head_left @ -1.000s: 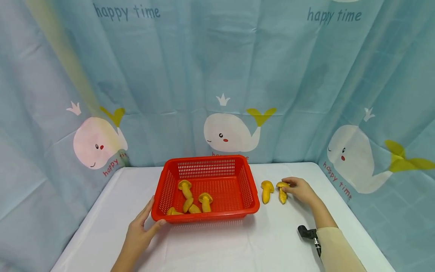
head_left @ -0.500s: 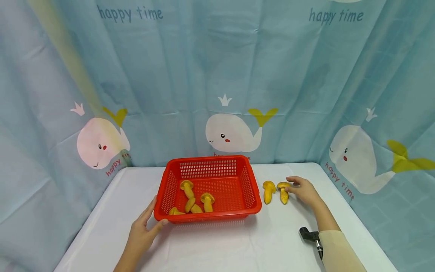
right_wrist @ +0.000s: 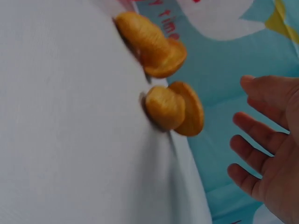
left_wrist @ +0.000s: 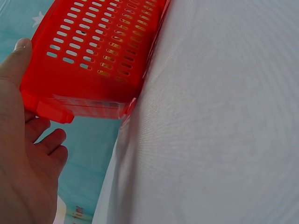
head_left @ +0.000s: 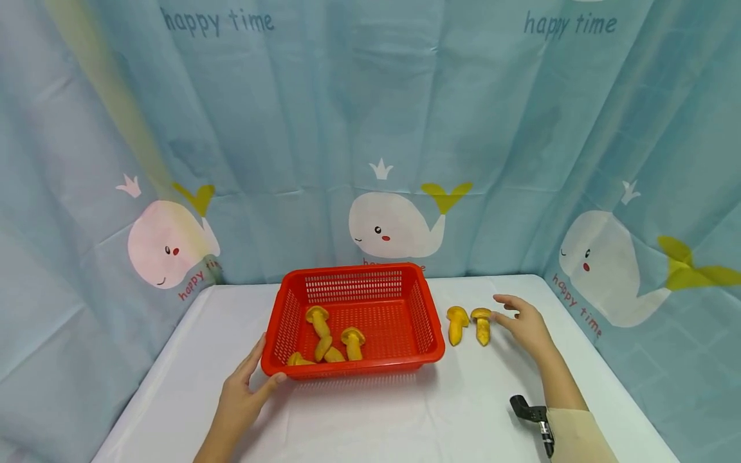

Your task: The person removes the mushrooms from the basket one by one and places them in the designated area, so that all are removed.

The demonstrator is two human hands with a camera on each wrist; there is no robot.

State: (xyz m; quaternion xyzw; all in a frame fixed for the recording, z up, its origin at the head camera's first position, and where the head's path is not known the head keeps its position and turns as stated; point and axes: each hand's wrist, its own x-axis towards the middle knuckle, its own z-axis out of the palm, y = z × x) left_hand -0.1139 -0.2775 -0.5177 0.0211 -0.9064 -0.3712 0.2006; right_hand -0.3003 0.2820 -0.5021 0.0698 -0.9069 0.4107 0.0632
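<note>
In the head view a red plastic basket [head_left: 353,371] with slotted walls stands on the white table. Several yellow-brown mushrooms [head_left: 352,341] lie inside it. My left hand [head_left: 238,391] holds the basket's near left corner, thumb at the front and fingers along the left side; the left wrist view shows the thumb against the basket [left_wrist: 88,84] and fingers by its rim. Two more mushrooms, the left one [head_left: 456,326] and the right one [head_left: 482,325], lie side by side right of the basket. My right hand [head_left: 528,328] hovers just right of them, fingers apart, holding nothing.
A small black device [head_left: 529,410] with a cable is at the right wrist, near the beige sleeve [head_left: 579,434]. A blue curtain [head_left: 393,128] with printed whales hangs behind and on both sides of the white table [head_left: 359,424].
My right hand has let go of the right mushroom and drawn back to the right, its fingers spreading. That mushroom stays on the table. The left hand keeps its place on the basket.
</note>
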